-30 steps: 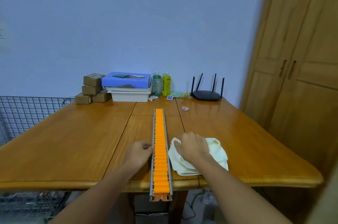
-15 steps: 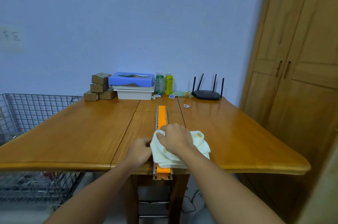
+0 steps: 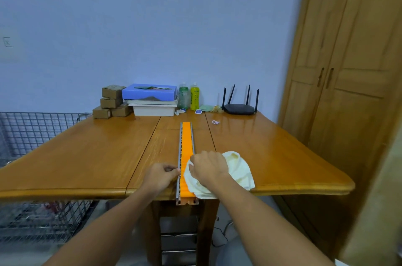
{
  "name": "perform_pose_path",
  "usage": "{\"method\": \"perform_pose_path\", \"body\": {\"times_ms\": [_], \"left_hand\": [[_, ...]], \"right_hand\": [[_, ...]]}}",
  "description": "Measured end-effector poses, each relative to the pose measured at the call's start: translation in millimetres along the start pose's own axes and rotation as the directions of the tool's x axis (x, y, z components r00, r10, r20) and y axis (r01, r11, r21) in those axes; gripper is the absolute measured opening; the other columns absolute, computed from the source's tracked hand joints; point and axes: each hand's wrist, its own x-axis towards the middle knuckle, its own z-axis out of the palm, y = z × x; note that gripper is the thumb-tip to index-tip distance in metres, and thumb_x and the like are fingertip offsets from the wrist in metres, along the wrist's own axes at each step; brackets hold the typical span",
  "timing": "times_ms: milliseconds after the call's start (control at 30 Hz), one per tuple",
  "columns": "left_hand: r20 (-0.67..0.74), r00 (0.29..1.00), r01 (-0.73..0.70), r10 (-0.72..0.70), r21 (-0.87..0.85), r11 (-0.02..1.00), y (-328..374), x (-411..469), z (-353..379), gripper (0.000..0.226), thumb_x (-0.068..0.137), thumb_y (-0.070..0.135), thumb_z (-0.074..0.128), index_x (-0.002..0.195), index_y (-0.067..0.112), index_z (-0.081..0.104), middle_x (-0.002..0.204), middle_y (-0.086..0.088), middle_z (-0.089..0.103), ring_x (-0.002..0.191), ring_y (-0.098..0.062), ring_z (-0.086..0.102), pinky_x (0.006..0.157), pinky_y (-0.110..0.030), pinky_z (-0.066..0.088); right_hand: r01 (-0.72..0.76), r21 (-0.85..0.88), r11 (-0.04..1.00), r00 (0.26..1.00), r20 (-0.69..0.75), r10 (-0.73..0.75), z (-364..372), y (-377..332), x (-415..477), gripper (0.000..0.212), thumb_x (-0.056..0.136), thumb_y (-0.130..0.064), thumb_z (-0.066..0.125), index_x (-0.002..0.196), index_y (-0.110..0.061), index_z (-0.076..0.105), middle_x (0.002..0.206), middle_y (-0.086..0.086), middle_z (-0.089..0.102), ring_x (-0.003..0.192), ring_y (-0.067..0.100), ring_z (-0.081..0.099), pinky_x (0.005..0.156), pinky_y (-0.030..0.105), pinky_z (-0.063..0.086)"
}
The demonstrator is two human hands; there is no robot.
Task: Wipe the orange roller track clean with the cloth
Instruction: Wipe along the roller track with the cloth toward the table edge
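The orange roller track (image 3: pixel 187 144) with grey metal side rails runs down the middle of the wooden table (image 3: pixel 87 157), its near end jutting over the front edge. My right hand (image 3: pixel 207 168) grips a bunched cream cloth (image 3: pixel 237 170) that lies on the track's right rail and the table beside it. My left hand (image 3: pixel 161 176) rests against the left rail near the front, fingers pinching the rail's edge.
At the back of the table stand cardboard boxes (image 3: pixel 112 101), a blue box on white trays (image 3: pixel 152 97), two bottles (image 3: pixel 189 96) and a black router (image 3: pixel 239 108). A wire cage (image 3: pixel 32 131) sits left, a wooden wardrobe (image 3: pixel 348 70) right.
My right hand first carried the cloth from beside the track onto it, then slid it toward the track's right side. The left hand stays at the left rail. The camera tilted up.
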Motion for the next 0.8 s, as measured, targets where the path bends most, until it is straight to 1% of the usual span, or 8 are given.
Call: {"method": "perform_pose_path", "body": {"times_ms": [133,300,400,500,567,667,733,800], "left_hand": [[0.02,1.0,-0.011,0.011,0.014,1.0,4,-4,0,0.026,0.097,0.029,0.065,0.117,0.016,0.073,0.103,0.004,0.075,0.092,-0.006,0.067,0.07,-0.02,0.049],[0.014,1.0,-0.017,0.017,0.058,0.998,10,-13,2,0.026,0.099,0.026,0.061,0.121,0.014,0.07,0.109,0.001,0.072,0.091,-0.006,0.063,0.065,-0.015,0.043],[0.027,1.0,-0.016,0.014,0.075,0.997,10,-17,1,0.027,0.099,0.026,0.062,0.122,0.014,0.07,0.109,0.0,0.072,0.092,-0.007,0.062,0.064,-0.016,0.042],[0.03,1.0,0.002,-0.004,0.065,0.998,11,-21,-2,0.026,0.097,0.026,0.064,0.12,0.015,0.07,0.1,0.002,0.073,0.088,-0.007,0.066,0.064,-0.019,0.046],[0.03,1.0,0.006,-0.007,0.043,0.999,12,-25,-5,0.024,0.096,0.026,0.066,0.116,0.014,0.071,0.092,0.002,0.074,0.084,-0.009,0.069,0.063,-0.021,0.048],[0.029,0.999,-0.028,0.027,0.025,0.999,10,-31,-9,0.019,0.091,0.024,0.067,0.107,0.018,0.076,0.078,0.001,0.076,0.077,-0.014,0.07,0.063,-0.027,0.049],[0.031,0.998,-0.053,0.052,0.032,0.998,7,-35,-12,0.012,0.091,0.023,0.066,0.095,0.022,0.077,0.073,0.0,0.074,0.07,-0.015,0.065,0.062,-0.029,0.044],[0.036,0.997,-0.069,0.068,0.03,0.997,4,-39,-13,0.018,0.092,0.025,0.064,0.077,0.023,0.073,0.069,-0.004,0.071,0.065,-0.016,0.056,0.062,-0.03,0.039]], "right_hand": [[-0.045,0.002,0.999,0.999,0.029,0.045,-3,9,-7,0.026,0.102,-0.032,0.048,0.099,-0.016,0.069,0.083,0.002,0.061,0.074,0.026,0.058,0.06,0.033,0.042],[-0.108,0.054,0.993,0.994,0.02,0.107,-10,18,-20,0.027,0.102,-0.034,0.048,0.082,-0.018,0.057,0.078,0.002,0.056,0.069,0.025,0.054,0.06,0.032,0.04],[-0.142,0.109,0.984,0.99,0.007,0.142,-19,24,-26,0.03,0.102,-0.036,0.045,0.081,-0.017,0.055,0.08,0.004,0.056,0.071,0.027,0.053,0.062,0.033,0.039],[-0.143,0.168,0.975,0.989,-0.019,0.149,-31,21,-28,0.032,0.101,-0.039,0.046,0.089,-0.016,0.064,0.09,0.007,0.065,0.079,0.031,0.06,0.065,0.034,0.039],[-0.131,0.214,0.968,0.989,-0.047,0.144,-36,13,-28,0.034,0.101,-0.04,0.047,0.099,-0.015,0.07,0.096,0.007,0.069,0.086,0.033,0.064,0.065,0.034,0.039],[-0.076,0.247,0.966,0.992,-0.079,0.099,-37,-4,-28,0.034,0.099,-0.042,0.047,0.11,-0.022,0.072,0.1,0.007,0.071,0.09,0.034,0.066,0.065,0.035,0.042],[-0.048,0.254,0.966,0.994,-0.08,0.071,-35,-17,-31,0.033,0.098,-0.041,0.047,0.113,-0.024,0.072,0.101,0.007,0.07,0.091,0.034,0.065,0.066,0.035,0.042],[-0.034,0.235,0.971,0.996,-0.073,0.053,-32,-29,-35,0.034,0.099,-0.04,0.047,0.114,-0.023,0.072,0.102,0.006,0.069,0.091,0.033,0.065,0.068,0.036,0.045]]}}
